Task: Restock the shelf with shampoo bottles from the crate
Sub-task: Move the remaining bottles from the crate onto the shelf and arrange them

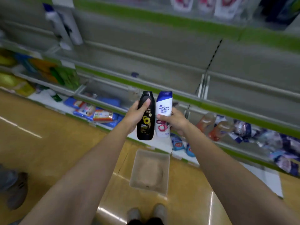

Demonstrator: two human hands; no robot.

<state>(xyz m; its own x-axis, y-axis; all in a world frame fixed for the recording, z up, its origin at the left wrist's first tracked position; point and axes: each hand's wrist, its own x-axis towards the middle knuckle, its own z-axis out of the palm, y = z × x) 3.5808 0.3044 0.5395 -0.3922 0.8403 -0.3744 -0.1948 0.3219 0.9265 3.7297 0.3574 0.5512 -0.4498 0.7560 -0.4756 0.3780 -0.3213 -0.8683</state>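
Observation:
My left hand grips a black shampoo bottle with a sunflower on its label, thumb across the front. My right hand grips a white shampoo bottle with a blue cap. Both bottles are held upright and side by side, almost touching, in front of the grey shelf with green edge strips. Below them on the floor stands the translucent crate, with nothing visible inside. One white and blue bottle stands on an upper shelf at the left.
The middle shelves are mostly bare. Blue packs lie on the bottom shelf at the left, orange bottles and purple pouches at the right. Another person's shoe is at the left edge. My own feet stand behind the crate.

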